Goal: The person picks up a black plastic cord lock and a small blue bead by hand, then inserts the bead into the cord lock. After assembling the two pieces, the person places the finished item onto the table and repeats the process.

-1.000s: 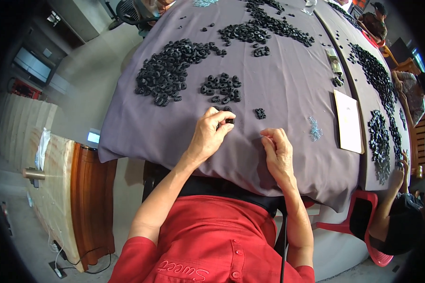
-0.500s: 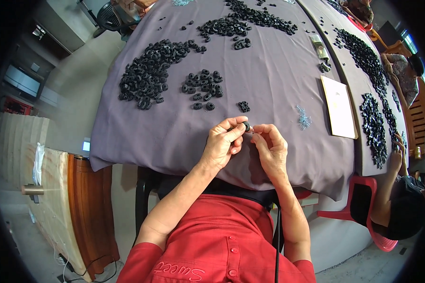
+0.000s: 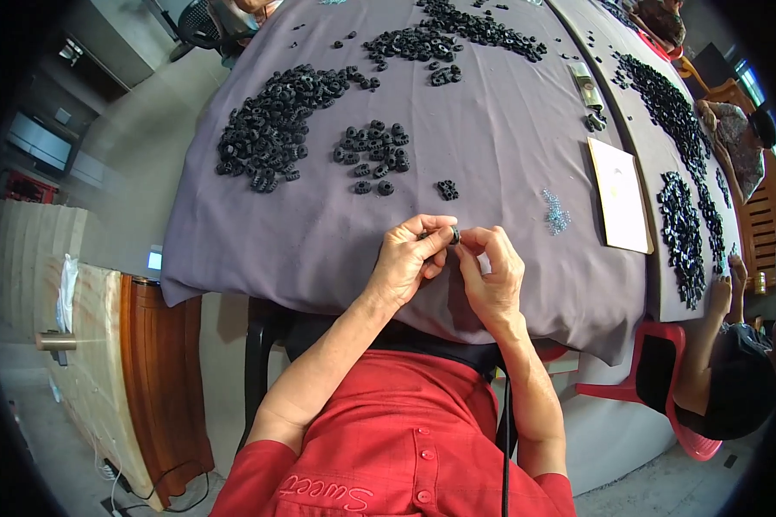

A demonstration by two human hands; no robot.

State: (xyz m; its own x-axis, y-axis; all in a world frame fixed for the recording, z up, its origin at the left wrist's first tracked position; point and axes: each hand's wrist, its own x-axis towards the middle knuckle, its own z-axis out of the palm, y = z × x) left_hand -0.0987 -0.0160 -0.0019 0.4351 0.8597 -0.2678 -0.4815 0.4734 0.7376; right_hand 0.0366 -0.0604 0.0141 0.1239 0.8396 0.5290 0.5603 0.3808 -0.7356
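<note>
Between the thumb and fingers of my left hand (image 3: 400,265) is a small black ribbed wheel-like part (image 3: 454,234). My right hand (image 3: 497,283) pinches right beside it, its fingertips meeting the part's right side; what they hold is too small to make out. Just beyond my hands lies a little cluster of black parts (image 3: 447,189). Farther left sits a loose group of black ribbed parts (image 3: 372,153). To the right of my hands is a scatter of tiny clear bluish pieces (image 3: 556,213).
A large heap of black parts (image 3: 263,133) covers the left of the grey tablecloth (image 3: 491,129); more piles stretch along the far side. On the right lie a pale flat board (image 3: 619,196) and a packet (image 3: 586,86). A co-worker's hands (image 3: 729,284) are beside another black pile (image 3: 683,237).
My right fingertips have moved slightly left and up against the black part, closing the small gap. My left hand keeps its grip, almost unmoved.
</note>
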